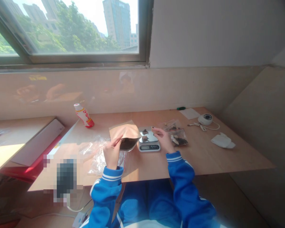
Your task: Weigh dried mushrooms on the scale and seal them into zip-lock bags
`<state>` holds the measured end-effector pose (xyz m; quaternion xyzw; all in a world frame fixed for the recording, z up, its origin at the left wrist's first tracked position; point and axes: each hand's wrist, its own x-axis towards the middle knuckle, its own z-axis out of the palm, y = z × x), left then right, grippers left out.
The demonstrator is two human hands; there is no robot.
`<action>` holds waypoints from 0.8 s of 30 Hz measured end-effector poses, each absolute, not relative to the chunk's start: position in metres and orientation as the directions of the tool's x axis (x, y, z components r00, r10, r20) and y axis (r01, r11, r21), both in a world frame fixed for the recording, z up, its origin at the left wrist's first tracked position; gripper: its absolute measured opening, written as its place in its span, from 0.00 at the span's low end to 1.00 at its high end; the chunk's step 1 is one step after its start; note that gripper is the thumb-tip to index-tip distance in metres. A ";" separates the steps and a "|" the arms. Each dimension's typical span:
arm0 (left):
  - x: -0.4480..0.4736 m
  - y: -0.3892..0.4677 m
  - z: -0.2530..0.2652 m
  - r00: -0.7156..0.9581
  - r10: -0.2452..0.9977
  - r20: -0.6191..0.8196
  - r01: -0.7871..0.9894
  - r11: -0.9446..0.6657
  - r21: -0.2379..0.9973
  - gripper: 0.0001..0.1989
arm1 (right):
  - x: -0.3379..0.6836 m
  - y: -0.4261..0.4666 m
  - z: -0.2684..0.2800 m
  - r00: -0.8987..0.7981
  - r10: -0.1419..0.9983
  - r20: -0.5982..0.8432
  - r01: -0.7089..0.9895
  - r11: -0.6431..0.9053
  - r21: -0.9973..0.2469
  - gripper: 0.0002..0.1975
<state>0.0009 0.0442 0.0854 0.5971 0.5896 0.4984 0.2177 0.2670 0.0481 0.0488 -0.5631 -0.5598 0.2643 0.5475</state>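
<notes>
My left hand [112,153] is closed on the edge of a kraft paper bag [123,129], whose dark mouth gapes toward me. Just right of the bag sits a small digital kitchen scale [149,147] with a shiny plate. A few small dark brown pieces [145,138] lie on that plate, some perhaps only reflections. Over the plate's right edge my right hand [163,138] is pinched, and a tiny piece seems to show at its fingertips, too small to name. Beside this hand lies a clear zip bag [179,139] with dark and pale pieces inside.
Crumpled clear plastic bags [97,155] lie left of the scale. Behind them stands a white and red bottle [84,116]. To the right are a white round device with a cable [205,119], a crumpled tissue [222,140], a paper sheet [189,113] and a green-handled tool [181,108].
</notes>
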 end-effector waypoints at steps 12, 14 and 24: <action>-0.002 0.043 0.085 -0.187 0.936 0.297 0.451 -0.187 0.873 0.11 | 0.255 0.071 0.017 0.129 0.883 0.451 0.588 0.298 -0.752 0.17; -0.002 0.043 0.085 -0.190 0.935 0.298 0.450 -0.187 0.873 0.11 | 0.259 0.075 0.020 0.191 0.866 0.461 0.559 0.290 -0.777 0.16; -0.003 0.045 0.085 -0.198 0.929 0.312 0.455 -0.194 0.869 0.11 | 0.275 0.101 0.021 0.146 0.903 0.404 0.651 0.220 -0.726 0.08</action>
